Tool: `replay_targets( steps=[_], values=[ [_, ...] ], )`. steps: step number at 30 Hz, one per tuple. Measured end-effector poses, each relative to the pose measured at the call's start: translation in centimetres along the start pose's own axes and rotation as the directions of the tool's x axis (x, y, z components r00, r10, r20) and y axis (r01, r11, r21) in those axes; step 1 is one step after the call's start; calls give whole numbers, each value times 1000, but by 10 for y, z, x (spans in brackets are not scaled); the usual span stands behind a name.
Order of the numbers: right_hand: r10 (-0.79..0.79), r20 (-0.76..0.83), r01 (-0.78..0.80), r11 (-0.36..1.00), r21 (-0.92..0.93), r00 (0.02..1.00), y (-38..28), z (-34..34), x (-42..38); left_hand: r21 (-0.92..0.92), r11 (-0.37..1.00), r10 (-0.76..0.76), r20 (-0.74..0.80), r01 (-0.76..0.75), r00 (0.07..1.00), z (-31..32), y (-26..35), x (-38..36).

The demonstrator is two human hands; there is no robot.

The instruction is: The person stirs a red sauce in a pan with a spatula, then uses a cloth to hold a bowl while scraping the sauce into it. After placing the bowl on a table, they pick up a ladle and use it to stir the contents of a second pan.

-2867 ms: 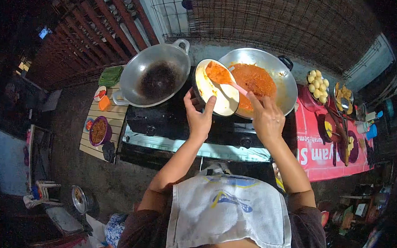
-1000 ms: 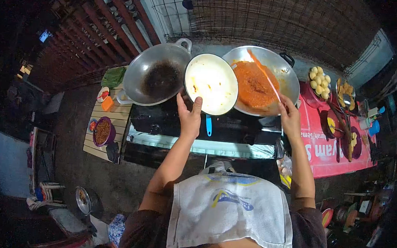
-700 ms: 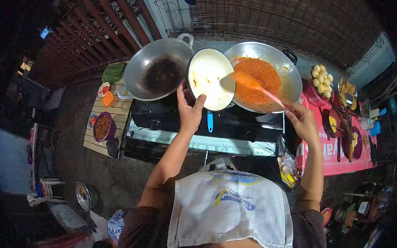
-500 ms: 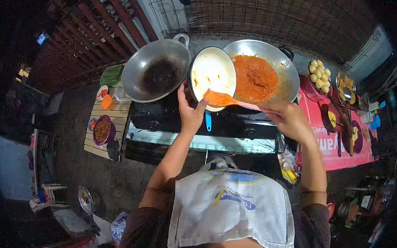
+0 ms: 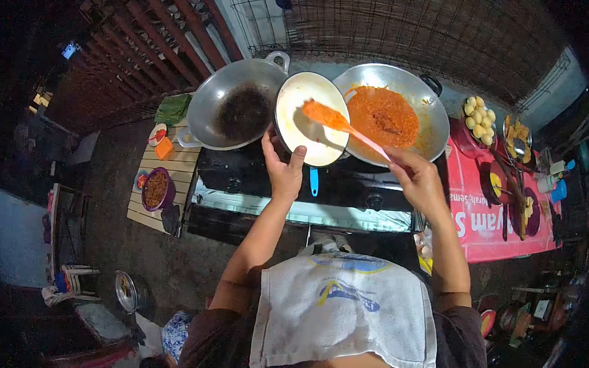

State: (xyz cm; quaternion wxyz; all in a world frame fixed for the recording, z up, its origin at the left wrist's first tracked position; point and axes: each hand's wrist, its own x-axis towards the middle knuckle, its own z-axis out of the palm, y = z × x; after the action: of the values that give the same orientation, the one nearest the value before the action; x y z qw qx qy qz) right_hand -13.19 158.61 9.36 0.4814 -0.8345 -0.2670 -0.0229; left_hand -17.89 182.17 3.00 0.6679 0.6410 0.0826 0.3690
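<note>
My left hand (image 5: 283, 170) grips the lower left rim of a cream-coloured bowl (image 5: 298, 95), which is tipped so its stained inside faces me. A spatula (image 5: 368, 143) with a pink handle is pinched in my right hand (image 5: 416, 179). Its head, coated in orange-red paste, overlaps the bowl's inside. Right behind the bowl stands a wide metal wok (image 5: 435, 118) with a pool of orange-red chilli paste (image 5: 386, 115) in it. To the left sits a second wok (image 5: 206, 108), its bottom dark.
Both woks stand on a black stove (image 5: 274, 196). On the left, a slatted table (image 5: 142, 213) bears a purple bowl of brown food (image 5: 155, 190) and green leaves (image 5: 173, 109). A red-covered table (image 5: 463, 234) at right holds peeled eggs (image 5: 479, 120) and utensils.
The spatula head has moved up and across the bowl's inside, and my right hand has shifted slightly left and down. My left hand still holds the bowl.
</note>
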Motion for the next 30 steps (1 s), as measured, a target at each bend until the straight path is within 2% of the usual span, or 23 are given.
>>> replay_targets(
  steps=[2,3,4,6,10,12,14,16,18,19,20,21,23,24,26,28,29,30],
  values=[
    [28,139,-3,984,-178,990,1,-15,-4,13,1000,-13,-9,13,1000,-3,-1,1],
    [-3,177,47,969,-244,984,10,-17,-7,73,997,24,4,-24,1000,-5,-2,1],
    [-3,178,47,968,-246,984,8,-16,-7,132,989,59,20,-61,998,-6,-3,1],
    [17,210,63,928,-367,978,0,-12,-7,137,989,61,25,-64,998,-4,-3,-2],
    [52,132,-17,968,-251,990,11,15,1,128,990,56,34,-60,998,5,-3,-9],
    [-2,25,4,996,-91,1000,13,24,5,133,989,53,49,-59,997,7,-5,-12],
    [15,14,-14,998,-64,1000,14,16,8,70,997,-26,-2,26,1000,8,-6,-15],
    [-60,-76,58,998,-27,995,26,-7,10,48,994,-93,-38,95,995,2,-7,-16],
    [18,-89,-33,986,-166,996,62,-41,16,-12,988,-155,-96,155,983,-7,2,-20],
    [125,-16,-119,890,-441,992,54,-62,22,-38,985,-169,-123,166,978,-16,-2,-24],
    [247,23,-166,713,-682,969,44,-79,28,-105,972,-221,-133,208,966,-24,0,-28],
    [250,26,-165,709,-686,968,52,-84,36,-94,972,-230,-158,217,960,-33,-2,-33],
    [414,96,-166,553,-816,905,76,-81,56,-102,955,-293,-210,277,933,-46,1,-44],
    [414,97,-163,550,-819,905,98,-69,64,-124,937,-347,-236,326,908,-50,8,-48],
    [238,240,73,551,-832,941,140,-41,73,-196,935,-335,-209,297,919,-53,27,-55],
    [259,300,124,532,-837,918,122,-28,75,-255,927,-342,-272,275,900,-68,28,-64],
    [283,354,168,518,-839,891,112,-25,77,-203,945,-305,-270,256,913,-81,27,-71],
    [281,366,180,520,-835,887,105,-37,79,43,959,-254,-297,279,921,-96,31,-77]
  ],
)
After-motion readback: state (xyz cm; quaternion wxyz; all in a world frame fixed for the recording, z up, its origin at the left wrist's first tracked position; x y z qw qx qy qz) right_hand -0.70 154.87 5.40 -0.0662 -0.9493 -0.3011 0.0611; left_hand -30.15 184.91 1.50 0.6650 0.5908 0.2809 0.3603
